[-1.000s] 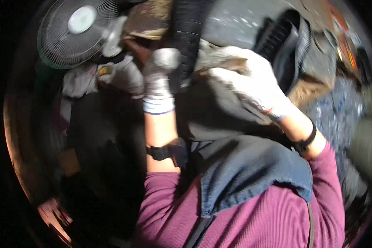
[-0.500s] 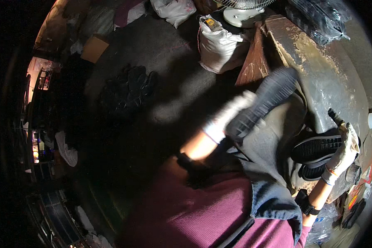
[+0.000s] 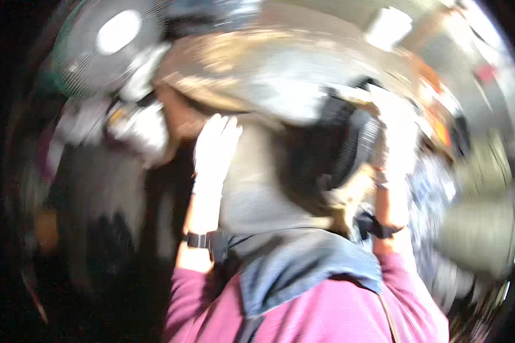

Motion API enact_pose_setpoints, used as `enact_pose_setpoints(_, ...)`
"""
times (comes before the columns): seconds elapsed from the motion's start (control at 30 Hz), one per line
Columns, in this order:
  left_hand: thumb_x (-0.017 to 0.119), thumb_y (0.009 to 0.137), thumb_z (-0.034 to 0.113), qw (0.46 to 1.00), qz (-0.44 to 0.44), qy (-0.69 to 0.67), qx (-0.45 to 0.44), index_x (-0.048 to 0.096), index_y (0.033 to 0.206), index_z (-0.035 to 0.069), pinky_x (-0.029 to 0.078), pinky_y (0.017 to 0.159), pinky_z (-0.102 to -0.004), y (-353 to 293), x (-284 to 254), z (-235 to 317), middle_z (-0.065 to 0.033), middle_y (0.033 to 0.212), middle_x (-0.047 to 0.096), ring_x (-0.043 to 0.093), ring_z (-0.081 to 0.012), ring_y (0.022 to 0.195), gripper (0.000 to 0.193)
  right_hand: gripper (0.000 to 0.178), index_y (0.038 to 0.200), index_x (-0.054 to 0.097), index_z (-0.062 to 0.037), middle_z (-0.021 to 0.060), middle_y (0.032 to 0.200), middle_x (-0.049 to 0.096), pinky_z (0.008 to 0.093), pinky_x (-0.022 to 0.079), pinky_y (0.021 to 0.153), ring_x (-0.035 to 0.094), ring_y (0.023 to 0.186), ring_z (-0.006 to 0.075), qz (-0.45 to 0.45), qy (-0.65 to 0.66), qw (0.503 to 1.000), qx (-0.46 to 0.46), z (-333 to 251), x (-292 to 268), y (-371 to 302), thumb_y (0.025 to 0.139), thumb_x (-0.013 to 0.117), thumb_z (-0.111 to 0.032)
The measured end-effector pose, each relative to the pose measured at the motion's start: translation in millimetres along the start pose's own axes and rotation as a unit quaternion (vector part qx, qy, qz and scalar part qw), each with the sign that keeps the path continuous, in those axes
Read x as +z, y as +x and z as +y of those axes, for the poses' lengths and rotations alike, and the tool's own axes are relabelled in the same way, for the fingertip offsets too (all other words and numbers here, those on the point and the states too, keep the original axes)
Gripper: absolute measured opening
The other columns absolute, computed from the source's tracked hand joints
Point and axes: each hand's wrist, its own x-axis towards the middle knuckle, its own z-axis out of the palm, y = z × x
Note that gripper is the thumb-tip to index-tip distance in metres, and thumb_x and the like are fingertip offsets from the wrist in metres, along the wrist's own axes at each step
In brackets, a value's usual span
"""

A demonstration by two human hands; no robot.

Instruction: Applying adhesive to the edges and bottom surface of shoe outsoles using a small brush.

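My left hand (image 3: 216,146), in a white glove, is open with its fingers stretched out. Nothing shows in it, and it lies at the edge of a grey-brown surface (image 3: 254,166) in front of me. My right hand (image 3: 396,128), also gloved in white, is smeared by motion, and its fingers cannot be made out. It is beside black ribbed shoe soles (image 3: 357,143) at the right. A small dark piece (image 3: 369,84) shows by its fingertips; whether the hand grips it is unclear.
A worn bench top (image 3: 286,71) stretches across the far side. At the far left stand a fan (image 3: 117,51) and a white sack (image 3: 143,131). Clear plastic (image 3: 432,188) and a greenish bundle (image 3: 478,234) lie to the right. Strong blur covers the view.
The view has swung to the right. My left hand no longer holds the black shoe sole and now lies open. My right hand remains by the soles on the right.
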Motion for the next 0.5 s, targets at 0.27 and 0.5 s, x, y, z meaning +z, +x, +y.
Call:
enact_pose_setpoints(0.27, 0.059, 0.107, 0.031, 0.783, -0.209, -0.569, -0.137, 0.066, 0.129, -0.003, 0.048, 0.105, -0.0396, 104, 33, 198, -0.0211, 0.127, 0.07, 0.064, -0.0289, 0.117, 0.041, 0.025, 0.116, 0.077, 0.0005, 0.01, 0.111, 0.077, 0.0347, 0.058, 0.093, 0.073, 0.102, 0.0196, 0.073, 0.242, 0.96, 0.119, 90, -76, 21, 0.101, 0.058, -0.006)
enact_pose_setpoints(0.5, 0.063, 0.102, 0.013, 0.57, -0.164, -0.763, -0.257, 0.062, 0.135, -0.005, 0.051, 0.1, -0.0344, 98, 13, 176, -0.0119, 0.125, 0.069, 0.064, -0.0198, 0.112, 0.038, 0.03, 0.123, 0.074, -0.0006, 0.0092, 0.116, 0.075, 0.0326, 0.054, 0.095, 0.07, 0.105, 0.0176, 0.117, 0.171, 0.954, 0.215, 167, -79, 9, 0.105, 0.06, -0.02)
